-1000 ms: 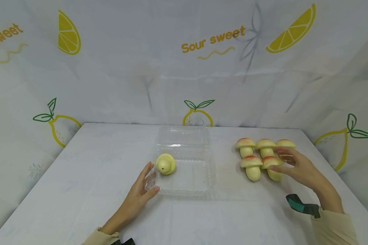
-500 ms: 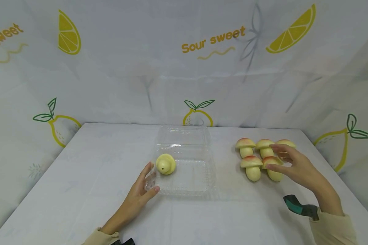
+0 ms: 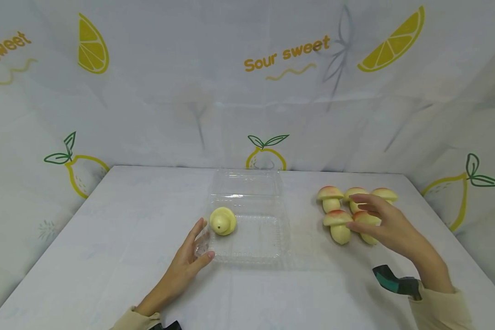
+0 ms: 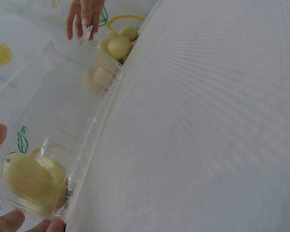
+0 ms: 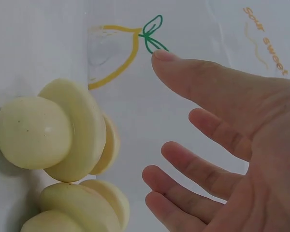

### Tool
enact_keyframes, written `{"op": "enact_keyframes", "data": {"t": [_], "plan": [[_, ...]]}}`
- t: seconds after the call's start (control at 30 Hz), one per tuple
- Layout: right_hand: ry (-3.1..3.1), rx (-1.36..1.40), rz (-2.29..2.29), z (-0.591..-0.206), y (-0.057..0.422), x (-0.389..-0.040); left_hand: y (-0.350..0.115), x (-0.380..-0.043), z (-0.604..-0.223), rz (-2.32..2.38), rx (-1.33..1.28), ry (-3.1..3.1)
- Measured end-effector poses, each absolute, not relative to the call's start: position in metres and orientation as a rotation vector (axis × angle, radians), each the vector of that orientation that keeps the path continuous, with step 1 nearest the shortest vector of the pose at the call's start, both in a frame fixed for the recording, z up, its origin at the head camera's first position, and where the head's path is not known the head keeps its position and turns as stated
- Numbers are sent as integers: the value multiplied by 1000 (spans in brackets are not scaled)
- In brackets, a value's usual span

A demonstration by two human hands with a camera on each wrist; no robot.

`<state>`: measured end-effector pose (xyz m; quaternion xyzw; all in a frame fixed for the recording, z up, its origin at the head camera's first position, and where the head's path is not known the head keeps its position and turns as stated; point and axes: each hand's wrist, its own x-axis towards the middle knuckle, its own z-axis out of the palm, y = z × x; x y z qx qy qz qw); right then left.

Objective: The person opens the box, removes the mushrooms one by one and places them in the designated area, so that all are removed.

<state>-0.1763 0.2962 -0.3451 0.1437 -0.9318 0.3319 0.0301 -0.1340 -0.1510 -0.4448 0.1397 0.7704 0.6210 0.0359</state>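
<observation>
My left hand (image 3: 185,263) grips the left side of an open clear plastic clamshell box (image 3: 260,236), thumb at its near corner and fingers along its side. One pale yellow mushroom (image 3: 222,221), probably a model, lies in the box's left part, its stalk end facing me; it shows through the plastic in the left wrist view. On the right, my right hand (image 3: 392,227) hovers with fingers spread over the mushrooms, holding nothing. Closest to its thumb are the near-left mushroom (image 3: 339,231) and the near-right mushroom (image 3: 364,216), which the hand partly covers.
Behind these, a back row holds a left mushroom (image 3: 330,198), a middle mushroom (image 3: 352,191) and a right mushroom (image 3: 384,193), all with reddish cap tops. The box's lid (image 3: 247,182) lies folded back toward the lemon-print backdrop (image 3: 169,91). A white cloth covers the table (image 3: 128,229).
My right hand has shifted left above the mushrooms, uncovering more of the back-right one and covering more of the near-right one. The left hand and the box stay put.
</observation>
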Motion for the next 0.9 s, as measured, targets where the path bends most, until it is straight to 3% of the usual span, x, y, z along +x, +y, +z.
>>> {"op": "enact_keyframes", "data": {"t": [0.9], "plan": [[-2748,660,1073,-361,233,-172,-150,-134,-444,1911,410,2364]]}}
